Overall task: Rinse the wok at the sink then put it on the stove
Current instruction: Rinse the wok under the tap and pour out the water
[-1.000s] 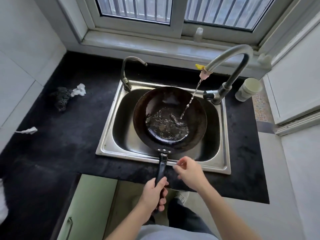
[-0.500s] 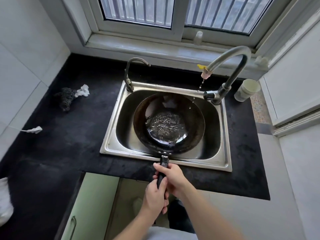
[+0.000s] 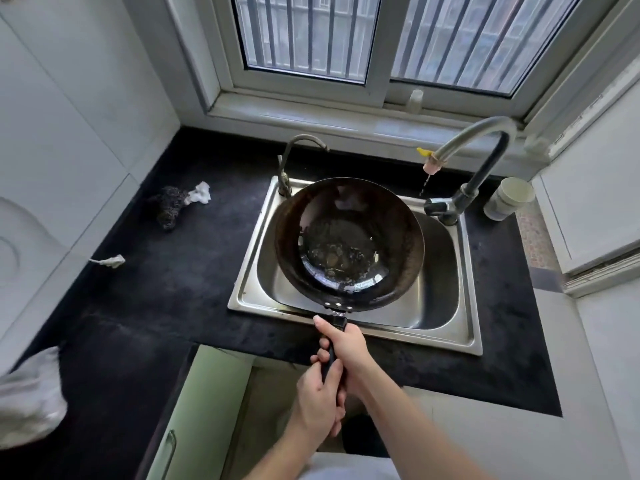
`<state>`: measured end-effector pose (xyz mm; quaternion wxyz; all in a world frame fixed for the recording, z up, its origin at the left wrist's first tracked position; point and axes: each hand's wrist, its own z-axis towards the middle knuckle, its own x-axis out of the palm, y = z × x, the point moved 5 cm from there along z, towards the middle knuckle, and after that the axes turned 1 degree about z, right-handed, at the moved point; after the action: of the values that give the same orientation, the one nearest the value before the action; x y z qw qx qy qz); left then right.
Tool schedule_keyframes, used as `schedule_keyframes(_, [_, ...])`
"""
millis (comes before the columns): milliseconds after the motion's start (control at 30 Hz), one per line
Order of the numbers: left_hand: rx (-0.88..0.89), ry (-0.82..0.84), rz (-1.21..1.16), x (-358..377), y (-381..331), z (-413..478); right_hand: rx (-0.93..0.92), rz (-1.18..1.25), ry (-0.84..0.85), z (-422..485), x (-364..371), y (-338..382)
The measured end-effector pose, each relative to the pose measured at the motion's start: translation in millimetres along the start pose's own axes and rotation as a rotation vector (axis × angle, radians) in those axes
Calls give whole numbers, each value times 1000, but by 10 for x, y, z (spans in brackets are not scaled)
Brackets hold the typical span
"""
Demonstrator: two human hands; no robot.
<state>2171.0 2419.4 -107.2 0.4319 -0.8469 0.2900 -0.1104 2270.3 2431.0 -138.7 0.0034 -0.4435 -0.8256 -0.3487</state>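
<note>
The wok hangs tilted over the sink, water pooled inside; likely heavy and sloshy. Right hand and left hand fingers clamp its handle, a sensible 2-handed hold.

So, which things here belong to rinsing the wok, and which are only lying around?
Part of the job: wok, gripped by left hand and right hand; sink; big tap.
Lying about: dark scourer, white tissue, white cup, small tap.
</note>
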Motion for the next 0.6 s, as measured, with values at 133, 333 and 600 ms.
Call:
schedule_keyframes(133, [7, -55, 42, -149, 59, -59, -14, -22, 87, -47, 147, -102])
schedule_keyframes(333, [34, -93, 52, -189, 127, -180, -30, -26, 169, -108, 177, -247])
schedule_keyframes(600, [78, -67, 161, -11, -13, -43, -48, 4, 132, -65, -24, -34])
